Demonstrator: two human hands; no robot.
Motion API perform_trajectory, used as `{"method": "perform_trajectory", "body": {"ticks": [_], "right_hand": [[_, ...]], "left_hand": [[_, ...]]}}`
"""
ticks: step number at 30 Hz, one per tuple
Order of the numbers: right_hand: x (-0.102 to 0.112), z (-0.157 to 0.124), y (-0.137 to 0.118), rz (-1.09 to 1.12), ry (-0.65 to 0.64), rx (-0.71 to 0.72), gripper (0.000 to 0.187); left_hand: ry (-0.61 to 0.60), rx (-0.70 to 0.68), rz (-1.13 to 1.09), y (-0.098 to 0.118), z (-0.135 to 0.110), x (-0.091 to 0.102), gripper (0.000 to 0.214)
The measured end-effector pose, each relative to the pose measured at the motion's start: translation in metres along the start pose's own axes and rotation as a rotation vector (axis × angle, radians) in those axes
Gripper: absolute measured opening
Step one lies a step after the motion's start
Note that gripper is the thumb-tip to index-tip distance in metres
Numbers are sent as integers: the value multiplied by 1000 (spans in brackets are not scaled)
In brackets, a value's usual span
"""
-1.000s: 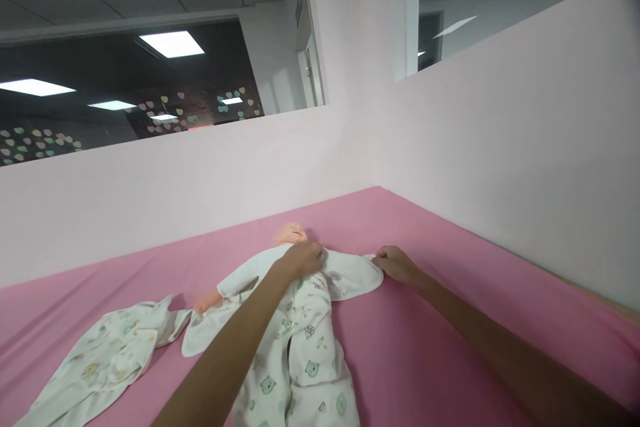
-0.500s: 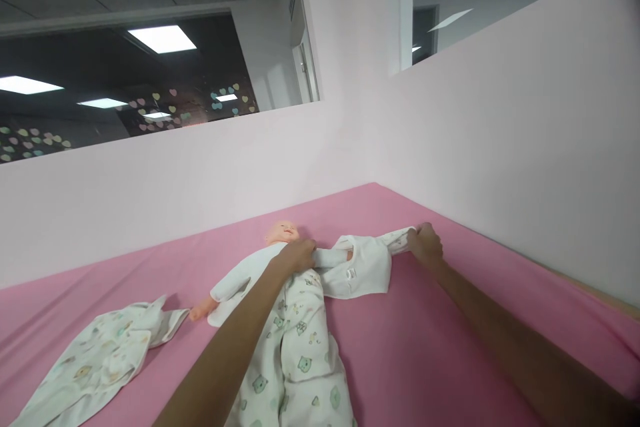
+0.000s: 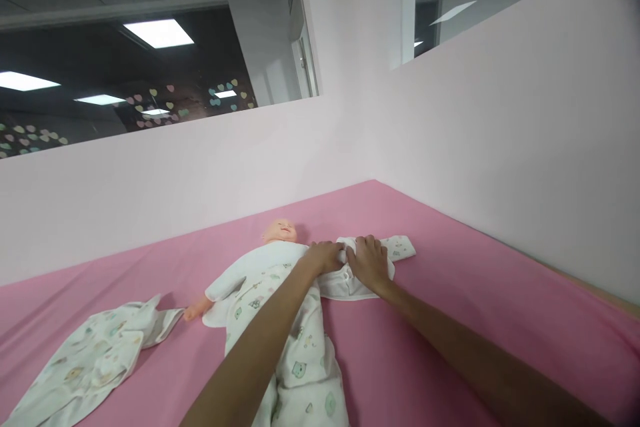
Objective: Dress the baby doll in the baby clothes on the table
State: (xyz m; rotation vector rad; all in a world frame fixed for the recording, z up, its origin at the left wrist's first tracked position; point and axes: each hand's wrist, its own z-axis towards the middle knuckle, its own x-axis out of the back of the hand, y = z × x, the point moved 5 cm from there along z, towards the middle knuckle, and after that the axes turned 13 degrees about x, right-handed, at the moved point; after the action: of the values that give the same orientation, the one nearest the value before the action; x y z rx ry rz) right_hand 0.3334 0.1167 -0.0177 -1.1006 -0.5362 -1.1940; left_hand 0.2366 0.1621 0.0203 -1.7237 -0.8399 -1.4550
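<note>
A baby doll [image 3: 281, 230] lies on its back, in a white top [image 3: 273, 255] and white trousers [image 3: 299, 368] with green animal prints. My left hand [image 3: 324, 257] is closed around the doll's white-sleeved arm, hiding its end. Close beside it, my right hand [image 3: 369, 263] grips bunched cloth of a white baby garment [image 3: 345, 289] near the doll's hand. The garment's patterned sleeve [image 3: 401, 248] extends flat past my right hand. At the far left, the doll's other hand [image 3: 199, 308] shows bare at its cuff.
A second printed baby garment [image 3: 100, 347] is spread at the left on the pink sheet [image 3: 430, 340]. White walls [image 3: 505, 147] with windows [image 3: 160, 73] border the back and right sides of the padded surface.
My right hand has let go of the far sleeve end and moved left to the garment's body. My left hand has slid right along the doll's arm, towards the doll's hand.
</note>
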Motion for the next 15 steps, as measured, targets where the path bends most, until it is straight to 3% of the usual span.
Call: {"method": "perform_trajectory", "body": {"ticks": [6,15], "right_hand": [[7,4,30,47,-104,-49,24],[10,10,65,155,-106,-205,23]], "left_hand": [[47,23,-39,-3,-1,2,46],[93,24,-228,-24,-11,26,36]]}}
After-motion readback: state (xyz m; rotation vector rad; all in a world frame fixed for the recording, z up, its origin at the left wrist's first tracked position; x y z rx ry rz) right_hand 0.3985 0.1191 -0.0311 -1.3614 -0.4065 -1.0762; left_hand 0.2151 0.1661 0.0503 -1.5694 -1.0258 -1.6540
